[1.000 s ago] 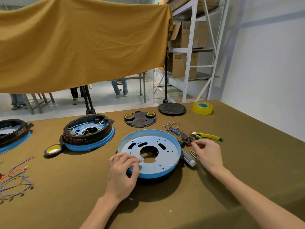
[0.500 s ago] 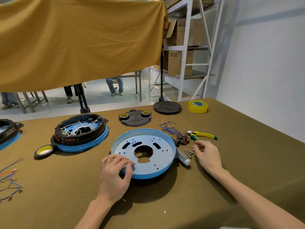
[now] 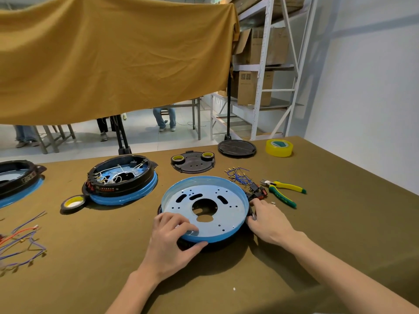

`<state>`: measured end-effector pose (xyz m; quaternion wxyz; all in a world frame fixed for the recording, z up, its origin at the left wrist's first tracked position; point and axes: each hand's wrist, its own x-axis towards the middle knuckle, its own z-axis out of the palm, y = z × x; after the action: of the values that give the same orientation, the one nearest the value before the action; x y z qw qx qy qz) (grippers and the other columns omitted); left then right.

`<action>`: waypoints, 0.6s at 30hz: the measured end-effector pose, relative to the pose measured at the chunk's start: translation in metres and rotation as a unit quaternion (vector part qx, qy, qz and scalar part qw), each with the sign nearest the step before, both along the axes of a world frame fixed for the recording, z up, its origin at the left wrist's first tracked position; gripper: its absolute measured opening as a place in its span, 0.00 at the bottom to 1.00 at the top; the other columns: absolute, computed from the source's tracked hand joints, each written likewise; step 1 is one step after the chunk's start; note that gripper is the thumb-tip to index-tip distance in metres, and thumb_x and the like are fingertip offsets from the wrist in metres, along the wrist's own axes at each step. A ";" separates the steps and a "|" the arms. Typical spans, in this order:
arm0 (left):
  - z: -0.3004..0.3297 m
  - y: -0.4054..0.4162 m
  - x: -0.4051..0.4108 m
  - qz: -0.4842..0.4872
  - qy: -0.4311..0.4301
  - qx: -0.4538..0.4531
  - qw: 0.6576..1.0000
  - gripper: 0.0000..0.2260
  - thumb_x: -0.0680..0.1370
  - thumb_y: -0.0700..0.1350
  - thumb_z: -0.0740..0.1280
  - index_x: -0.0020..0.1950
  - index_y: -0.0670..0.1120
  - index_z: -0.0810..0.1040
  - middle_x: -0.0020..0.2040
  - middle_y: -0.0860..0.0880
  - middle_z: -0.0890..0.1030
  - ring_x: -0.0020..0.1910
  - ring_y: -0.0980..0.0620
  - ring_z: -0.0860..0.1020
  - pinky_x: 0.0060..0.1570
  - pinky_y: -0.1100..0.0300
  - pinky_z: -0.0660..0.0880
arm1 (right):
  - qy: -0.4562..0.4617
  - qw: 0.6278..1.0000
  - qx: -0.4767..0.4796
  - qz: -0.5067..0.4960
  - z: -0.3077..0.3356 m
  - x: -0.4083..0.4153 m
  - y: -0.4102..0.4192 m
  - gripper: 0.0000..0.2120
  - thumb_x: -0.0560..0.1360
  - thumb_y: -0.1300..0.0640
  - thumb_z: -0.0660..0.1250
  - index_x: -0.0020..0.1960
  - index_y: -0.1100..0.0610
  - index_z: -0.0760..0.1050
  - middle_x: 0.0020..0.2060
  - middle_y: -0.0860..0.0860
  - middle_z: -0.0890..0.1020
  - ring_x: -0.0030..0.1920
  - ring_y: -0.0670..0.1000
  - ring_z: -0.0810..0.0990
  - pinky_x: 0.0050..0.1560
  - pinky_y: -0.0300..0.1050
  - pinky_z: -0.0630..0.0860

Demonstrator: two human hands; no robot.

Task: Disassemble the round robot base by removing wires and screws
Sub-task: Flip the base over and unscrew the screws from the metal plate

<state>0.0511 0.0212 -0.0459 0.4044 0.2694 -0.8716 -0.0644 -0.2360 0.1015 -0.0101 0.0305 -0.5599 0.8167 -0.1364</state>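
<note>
A round blue base plate (image 3: 223, 196) with slots and a centre hole lies on a black ring in the middle of the table. My left hand (image 3: 172, 240) grips its near rim, fingers curled over the blue edge and thumb underneath. My right hand (image 3: 268, 220) grips the black ring at the plate's right side. Loose blue wires (image 3: 238, 176), small black and red switches (image 3: 257, 190) and yellow-green pliers (image 3: 283, 191) lie just right of the plate.
A second base (image 3: 120, 180) with white wires inside sits at left, a third (image 3: 15, 180) at the far left edge. Black tape roll (image 3: 72, 202), black cover (image 3: 192, 163), black disc (image 3: 237, 148), yellow tape (image 3: 278, 147), and a wire bundle (image 3: 20, 243) lie around.
My right hand moved left from the screws beside the pliers to the plate's right edge. My left hand closed tighter on the near rim.
</note>
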 end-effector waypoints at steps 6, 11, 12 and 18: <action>0.000 0.000 0.010 0.009 0.002 -0.035 0.999 0.10 0.72 0.48 0.69 0.53 0.55 0.83 0.58 0.56 0.78 0.62 0.53 0.71 0.69 0.62 0.58 | 0.040 0.957 -0.225 0.181 0.017 0.023 0.014 0.22 0.75 0.50 0.64 0.69 0.49 0.73 0.64 0.47 0.75 0.68 0.49 0.70 0.69 0.47 0.64; 0.000 0.005 0.000 0.006 -0.019 -0.067 0.998 0.11 0.75 0.57 0.71 0.51 0.53 0.83 0.51 0.56 0.81 0.55 0.54 0.76 0.64 0.56 0.65 | 0.120 0.931 -0.068 0.338 0.020 0.049 0.008 0.20 0.76 0.38 0.63 0.64 0.46 0.75 0.65 0.44 0.76 0.72 0.45 0.66 0.80 0.53 0.52; -0.001 0.004 -0.001 0.017 -0.007 -0.073 0.997 0.12 0.74 0.58 0.71 0.50 0.52 0.83 0.50 0.55 0.81 0.54 0.52 0.76 0.62 0.57 0.65 | 0.117 0.930 -0.068 0.341 0.020 0.052 0.005 0.16 0.78 0.40 0.64 0.61 0.47 0.75 0.62 0.45 0.77 0.68 0.45 0.69 0.78 0.53 0.57; 0.009 -0.002 0.004 0.104 0.144 -0.074 0.981 0.30 0.73 0.56 0.75 0.71 0.47 0.73 0.69 0.45 0.75 0.69 0.48 0.71 0.71 0.55 0.64 | -0.098 0.931 -0.196 0.292 0.049 0.063 -0.012 0.04 0.80 0.49 0.68 0.51 0.48 0.75 0.45 0.42 0.78 0.47 0.42 0.75 0.51 0.39 0.72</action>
<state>0.0554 0.0194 -0.0371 0.5486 0.3164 -0.7739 0.0045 -0.1731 0.0895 0.0384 0.0384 -0.7521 0.5672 -0.3335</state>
